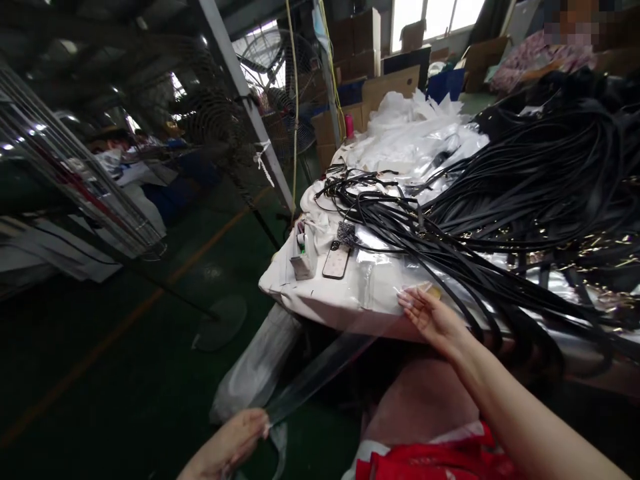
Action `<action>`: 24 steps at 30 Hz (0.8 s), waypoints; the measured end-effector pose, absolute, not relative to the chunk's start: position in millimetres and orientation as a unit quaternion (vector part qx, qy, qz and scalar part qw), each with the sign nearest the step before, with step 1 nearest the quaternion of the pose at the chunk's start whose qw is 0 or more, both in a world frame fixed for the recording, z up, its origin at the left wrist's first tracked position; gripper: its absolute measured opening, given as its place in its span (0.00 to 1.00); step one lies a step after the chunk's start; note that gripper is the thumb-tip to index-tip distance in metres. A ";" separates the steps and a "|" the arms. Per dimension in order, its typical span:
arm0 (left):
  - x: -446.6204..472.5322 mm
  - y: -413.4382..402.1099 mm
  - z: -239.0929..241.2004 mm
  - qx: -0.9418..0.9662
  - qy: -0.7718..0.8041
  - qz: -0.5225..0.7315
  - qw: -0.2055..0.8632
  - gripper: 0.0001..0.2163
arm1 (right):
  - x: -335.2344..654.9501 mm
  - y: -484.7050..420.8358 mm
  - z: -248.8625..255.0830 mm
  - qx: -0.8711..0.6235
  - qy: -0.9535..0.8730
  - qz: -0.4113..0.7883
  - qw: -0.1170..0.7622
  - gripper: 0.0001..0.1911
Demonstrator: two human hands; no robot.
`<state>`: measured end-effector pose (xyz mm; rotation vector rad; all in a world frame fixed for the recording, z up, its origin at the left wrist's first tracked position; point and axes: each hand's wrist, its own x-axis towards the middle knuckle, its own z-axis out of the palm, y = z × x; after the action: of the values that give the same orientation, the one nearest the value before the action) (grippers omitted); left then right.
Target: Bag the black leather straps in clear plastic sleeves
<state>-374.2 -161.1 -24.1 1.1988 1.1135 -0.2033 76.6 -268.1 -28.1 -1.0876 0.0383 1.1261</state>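
My left hand (237, 437) is low at the front, its fingers closed on the end of a long clear plastic strip (325, 370). The strip stretches taut from there up to the table's front edge. At that edge my right hand (427, 320) is turned palm inward with fingers stretched out, beside clear plastic sheets (375, 280) on the white-covered table (330, 300). Something small and yellow (434, 292) shows just behind it. Long black straps (450, 247) with gold-coloured metal fittings lie in a heap to the right, several hanging over the edge.
On the table's left corner are a phone (337, 260) and a small box (303, 257). Crumpled white plastic (415, 133) is piled behind. A metal post (250, 107) and standing fans (215, 120) are left of the table. A person in patterned clothing (540, 63) is at the back right.
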 end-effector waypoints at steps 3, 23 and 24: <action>-417.5 -176.7 -62.5 0.576 0.576 -0.177 0.552 0.33 | 58.3 -262.9 -42.7 -0.517 -0.023 0.515 0.684 0.10; -151.4 -203.4 -20.5 0.612 0.289 0.025 0.735 0.19 | 11.2 -328.3 -46.7 -0.474 -0.189 0.610 0.606 0.33; -162.7 -201.7 -27.4 0.627 0.284 -0.017 0.725 0.18 | 27.1 -326.9 -44.0 -0.489 -0.158 0.578 0.634 0.31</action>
<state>-162.7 -201.7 -27.4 1.3843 0.6272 -0.0384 27.1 -326.9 -44.0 -1.1176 -0.3619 1.3215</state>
